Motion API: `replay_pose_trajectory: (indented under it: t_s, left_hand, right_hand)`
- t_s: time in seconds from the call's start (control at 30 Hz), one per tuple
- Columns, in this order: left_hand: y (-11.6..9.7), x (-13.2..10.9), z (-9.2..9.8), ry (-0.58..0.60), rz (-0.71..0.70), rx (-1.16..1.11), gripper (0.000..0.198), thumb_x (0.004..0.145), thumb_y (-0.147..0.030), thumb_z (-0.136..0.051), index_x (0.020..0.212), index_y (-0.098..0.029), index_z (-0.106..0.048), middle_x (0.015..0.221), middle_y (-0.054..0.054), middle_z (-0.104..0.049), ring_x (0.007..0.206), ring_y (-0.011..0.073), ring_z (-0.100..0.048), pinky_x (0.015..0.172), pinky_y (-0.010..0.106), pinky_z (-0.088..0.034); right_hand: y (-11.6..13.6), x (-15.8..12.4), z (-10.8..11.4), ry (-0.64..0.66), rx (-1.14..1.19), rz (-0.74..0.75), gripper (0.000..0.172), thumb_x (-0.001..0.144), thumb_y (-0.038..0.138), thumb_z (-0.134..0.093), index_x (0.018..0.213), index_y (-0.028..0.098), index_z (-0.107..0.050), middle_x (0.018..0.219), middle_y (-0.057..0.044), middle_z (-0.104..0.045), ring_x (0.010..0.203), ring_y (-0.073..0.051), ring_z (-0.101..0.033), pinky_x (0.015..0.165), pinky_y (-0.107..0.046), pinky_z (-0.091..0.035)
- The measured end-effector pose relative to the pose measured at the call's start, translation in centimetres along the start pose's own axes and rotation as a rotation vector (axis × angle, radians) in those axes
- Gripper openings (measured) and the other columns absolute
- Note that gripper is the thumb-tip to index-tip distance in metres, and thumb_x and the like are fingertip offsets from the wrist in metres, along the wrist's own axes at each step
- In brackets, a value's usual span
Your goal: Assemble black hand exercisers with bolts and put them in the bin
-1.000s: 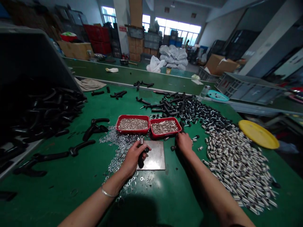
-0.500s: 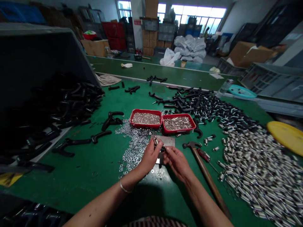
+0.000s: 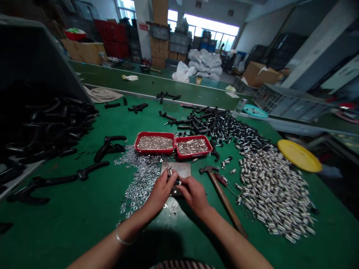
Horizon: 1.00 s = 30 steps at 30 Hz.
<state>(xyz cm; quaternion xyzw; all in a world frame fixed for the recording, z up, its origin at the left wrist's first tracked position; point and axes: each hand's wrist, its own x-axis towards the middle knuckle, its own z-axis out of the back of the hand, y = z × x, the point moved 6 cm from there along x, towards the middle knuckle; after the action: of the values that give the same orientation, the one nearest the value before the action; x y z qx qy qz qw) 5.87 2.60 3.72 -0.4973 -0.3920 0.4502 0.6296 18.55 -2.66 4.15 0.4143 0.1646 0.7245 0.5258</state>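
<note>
My left hand (image 3: 160, 191) is closed around a small black part with a threaded metal stud (image 3: 169, 171) sticking up from it. My right hand (image 3: 194, 195) meets it from the right, fingers pinched at the same part over a small steel plate (image 3: 181, 169). What the right fingertips hold is too small to make out. A pile of loose washers (image 3: 140, 180) lies just left of my hands. A hammer (image 3: 223, 197) with a wooden handle lies to the right of them.
Two red trays (image 3: 155, 136) (image 3: 193, 139) of small metal pieces sit beyond the plate. A large heap of metal cylinders (image 3: 272, 190) covers the right side, with a yellow lid (image 3: 298, 155) past it. Black handles (image 3: 47, 127) pile up at the left beside a dark bin.
A second ago my right hand was out by the red tray; it came back to meet the left hand over the plate. The hammer now lies uncovered on the mat.
</note>
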Motion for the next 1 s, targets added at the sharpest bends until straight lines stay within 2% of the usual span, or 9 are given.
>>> replay_pose_trajectory:
  t_s: [0.1,0.17,0.27,0.33,0.53,0.63,0.73,0.9,1.0]
  left_hand:
    - [1.9,0.8,0.1,0.039,0.099,-0.088,0.034,0.09,-0.052,-0.053,0.093,-0.019,-0.059,0.085,0.002,-0.063,0.08,0.018,-0.058,0.076,0.029,-0.046]
    - [2.9,1.4,0.1,0.047,0.176,-0.184,0.039,0.089,-0.056,-0.053,0.093,-0.018,-0.06,0.085,0.002,-0.064,0.075,0.0163,-0.058,0.07,0.027,-0.046]
    - [3.5,2.1,0.1,-0.035,0.258,-0.367,0.041,0.084,-0.059,-0.059,0.09,-0.018,-0.058,0.081,0.0,-0.063,0.064,0.0118,-0.055,0.062,0.024,-0.044]
    - [3.4,2.2,-0.2,-0.085,0.296,-0.51,0.043,0.079,-0.058,-0.066,0.088,-0.017,-0.056,0.078,-0.001,-0.062,0.06,0.01,-0.053,0.059,0.022,-0.044]
    - [3.6,2.3,-1.2,-0.102,0.348,-0.7,0.042,0.077,-0.053,-0.071,0.088,-0.016,-0.054,0.075,0.001,-0.06,0.06,0.0092,-0.054,0.057,0.022,-0.044]
    - [4.2,2.3,-0.8,-0.14,0.384,-0.742,0.042,0.076,-0.052,-0.072,0.088,-0.016,-0.053,0.073,0.001,-0.06,0.057,0.0087,-0.054,0.058,0.022,-0.045]
    - [4.2,2.2,-0.8,-0.124,0.38,-0.75,0.041,0.078,-0.051,-0.071,0.089,-0.016,-0.053,0.075,0.001,-0.061,0.059,0.0089,-0.055,0.059,0.022,-0.046]
    - [2.7,1.8,-1.0,-0.056,0.322,-0.605,0.041,0.082,-0.055,-0.065,0.09,-0.015,-0.056,0.079,0.002,-0.062,0.063,0.0096,-0.055,0.06,0.022,-0.045]
    - [1.8,1.1,-0.8,-0.006,0.283,-0.503,0.041,0.085,-0.056,-0.06,0.091,-0.016,-0.058,0.081,0.002,-0.062,0.065,0.0106,-0.056,0.062,0.023,-0.047]
  right_hand:
    - [-2.0,0.1,1.3,0.295,-0.114,0.08,0.033,0.097,0.035,-0.053,0.127,0.023,-0.058,0.102,-0.008,-0.07,0.09,-0.021,-0.065,0.079,-0.031,-0.05]
    - [-5.7,0.8,4.7,0.368,-0.215,0.008,0.037,0.096,0.032,-0.054,0.133,0.027,-0.055,0.111,-0.005,-0.069,0.098,-0.019,-0.065,0.084,-0.03,-0.05]
    - [-13.6,2.4,13.9,0.042,-0.554,-0.318,0.03,0.093,0.018,-0.047,0.117,0.019,-0.064,0.113,-0.012,-0.068,0.103,-0.023,-0.062,0.091,-0.037,-0.047]
    - [-17.8,3.2,18.0,-0.014,-0.603,-0.387,0.033,0.086,0.009,-0.046,0.111,0.013,-0.065,0.113,-0.018,-0.067,0.106,-0.028,-0.06,0.095,-0.044,-0.043]
    - [-24.1,2.7,21.1,0.021,-0.583,-0.47,0.012,0.073,0.018,-0.058,0.083,0.017,-0.064,0.086,-0.013,-0.071,0.082,-0.026,-0.065,0.074,-0.036,-0.048]
    - [-22.5,1.2,20.8,-0.07,-0.6,-0.515,0.019,0.08,0.035,-0.057,0.085,0.017,-0.061,0.083,-0.013,-0.069,0.074,-0.027,-0.064,0.066,-0.037,-0.047]
    - [-16.8,0.0,18.1,-0.134,-0.439,-0.514,0.03,0.087,0.048,-0.054,0.095,0.019,-0.059,0.082,-0.008,-0.068,0.07,-0.023,-0.064,0.065,-0.034,-0.047]
    - [-4.1,0.4,9.0,0.191,-0.029,-0.239,0.024,0.095,0.038,-0.05,0.111,0.022,-0.059,0.1,-0.007,-0.068,0.084,-0.02,-0.065,0.076,-0.032,-0.051]
    - [-0.6,0.7,6.1,0.239,0.021,-0.128,0.02,0.096,0.034,-0.052,0.109,0.022,-0.059,0.097,-0.007,-0.067,0.085,-0.021,-0.063,0.078,-0.034,-0.051]
